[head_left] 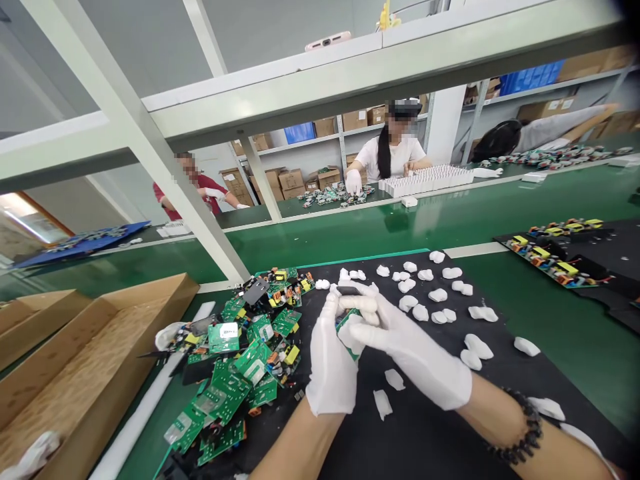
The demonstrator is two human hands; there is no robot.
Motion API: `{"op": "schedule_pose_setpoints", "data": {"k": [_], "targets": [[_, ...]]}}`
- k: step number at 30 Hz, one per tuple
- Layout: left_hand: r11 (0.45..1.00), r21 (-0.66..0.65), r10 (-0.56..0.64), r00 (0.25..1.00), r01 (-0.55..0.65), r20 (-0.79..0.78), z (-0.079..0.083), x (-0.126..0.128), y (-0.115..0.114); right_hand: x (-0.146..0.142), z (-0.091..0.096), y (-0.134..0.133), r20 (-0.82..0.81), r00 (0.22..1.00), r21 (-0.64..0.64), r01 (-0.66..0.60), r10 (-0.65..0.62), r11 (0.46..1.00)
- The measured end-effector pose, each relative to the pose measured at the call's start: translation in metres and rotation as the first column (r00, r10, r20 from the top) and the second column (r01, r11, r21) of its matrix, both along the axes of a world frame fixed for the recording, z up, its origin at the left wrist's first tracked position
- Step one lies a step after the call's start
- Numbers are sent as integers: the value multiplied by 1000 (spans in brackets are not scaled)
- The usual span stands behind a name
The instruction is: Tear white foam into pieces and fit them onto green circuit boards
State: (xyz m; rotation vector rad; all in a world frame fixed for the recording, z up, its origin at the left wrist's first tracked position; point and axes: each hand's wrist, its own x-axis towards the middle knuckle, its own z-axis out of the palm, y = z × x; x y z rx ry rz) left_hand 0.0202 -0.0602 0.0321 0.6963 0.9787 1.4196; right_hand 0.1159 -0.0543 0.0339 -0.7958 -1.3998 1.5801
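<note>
Both my hands wear white gloves and meet over the black mat [425, 433]. My left hand [333, 363] is closed around a green circuit board [354, 312], which is mostly hidden by the fingers. My right hand [417, 343] grips the same board from the other side, its thumb pressing on a white putty-like lump [350, 337] on the board. A dark flat part [349, 291] shows at the top between the fingers. To the left lies a heap of green circuit boards [225, 387] with yellow and black components. Several loose white lumps [438, 295] are scattered on the mat to the right.
A long cardboard tray [165, 293] stands at the left beside a white foam strip [145, 407]. More boards [550, 263] lie on a dark mat at the right. A pale metal frame [165, 173] crosses ahead. Beyond it, people work at a green bench [320, 233].
</note>
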Motion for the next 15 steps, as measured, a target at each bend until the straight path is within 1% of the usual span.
{"op": "schedule_pose_setpoints", "data": {"k": [1, 2, 4, 7, 9, 10, 11, 13, 15], "targets": [[1000, 8, -22, 999, 21, 25, 1, -1, 0, 2, 1, 1, 33, 999, 9, -14, 14, 1000], [999, 15, -44, 997, 43, 59, 1, -2, 0, 3, 1, 1, 70, 998, 22, -3, 2, 1000], [998, 15, -64, 989, 62, 137, -1, -5, 2, 2, -2, 2, 151, 987, 73, 45, -55, 996], [999, -24, -43, 977, 49, 210, -6, -10, 7, -3, -9, -1, 317, 939, 216, 69, -136, 974], [998, -42, -37, 975, 47, 217, -7, -13, 9, -5, -10, -2, 378, 905, 291, 85, -196, 953], [998, -42, -34, 977, 44, 213, -7, -13, 9, -5, -10, -3, 361, 911, 294, 93, -201, 951], [999, -37, -27, 978, 35, 207, -7, -14, 9, -5, -10, -3, 308, 935, 267, 94, -177, 959], [1000, -22, 2, 980, 2, 197, -5, -12, 7, -4, -8, -2, 122, 989, 163, 60, -80, 985], [1000, 0, 15, 984, -16, 176, -4, -10, 5, -3, -8, 2, -50, 998, 76, 35, -31, 996]]}}
